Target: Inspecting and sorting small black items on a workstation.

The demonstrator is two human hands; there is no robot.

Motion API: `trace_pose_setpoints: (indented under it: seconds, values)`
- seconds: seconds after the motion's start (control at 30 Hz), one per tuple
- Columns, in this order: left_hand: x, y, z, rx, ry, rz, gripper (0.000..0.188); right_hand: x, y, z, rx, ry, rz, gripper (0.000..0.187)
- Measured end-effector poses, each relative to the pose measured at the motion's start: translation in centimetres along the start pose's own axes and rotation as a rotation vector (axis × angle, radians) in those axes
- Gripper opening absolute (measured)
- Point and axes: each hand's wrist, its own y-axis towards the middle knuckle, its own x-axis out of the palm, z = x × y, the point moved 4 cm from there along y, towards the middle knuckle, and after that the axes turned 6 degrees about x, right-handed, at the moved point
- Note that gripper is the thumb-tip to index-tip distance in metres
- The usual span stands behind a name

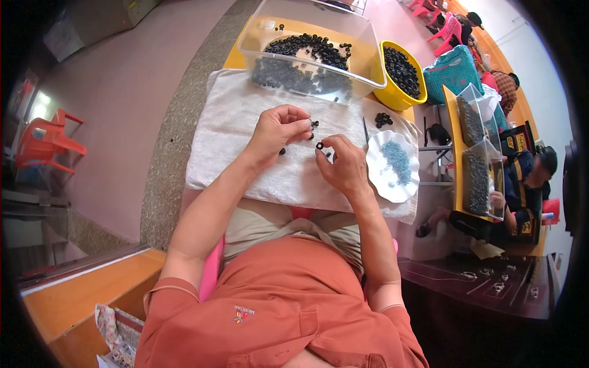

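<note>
My left hand (279,134) is closed in a pinch over the white towel (227,116). Small black pieces (315,124) show right at its fingertips, but what the pinch itself holds is too small to make out. Between thumb and forefinger, my right hand (343,161) grips a small black ring (319,146) with a hole in its middle. Another black piece (282,151) lies beside my left wrist. To the right of my right hand is a white scalloped plate (375,178) with tiny pale-blue pieces (397,161) on it.
A see-through plastic bin (313,92) with many black rings stands at the table's far side, beside a yellow basin (384,98) of similar rings. Several black rings (384,119) lie above the plate. Another person (534,168) sits at a table on the right; a red chair (52,144) stands left.
</note>
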Motion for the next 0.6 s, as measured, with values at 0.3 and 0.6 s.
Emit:
trace_pose_setpoints:
  seconds: [0.3, 0.6]
  values:
    - [0.7, -0.4, -0.7, -0.037, 0.036, -0.087, 0.012, -0.9, 0.0, 0.6, 0.066, 0.155, -0.006, 0.023]
    - [1.7, -0.9, -1.9, 0.006, 0.137, -0.166, 0.012, -0.5, -0.4, 1.3, 0.226, 0.462, -0.057, 0.019]
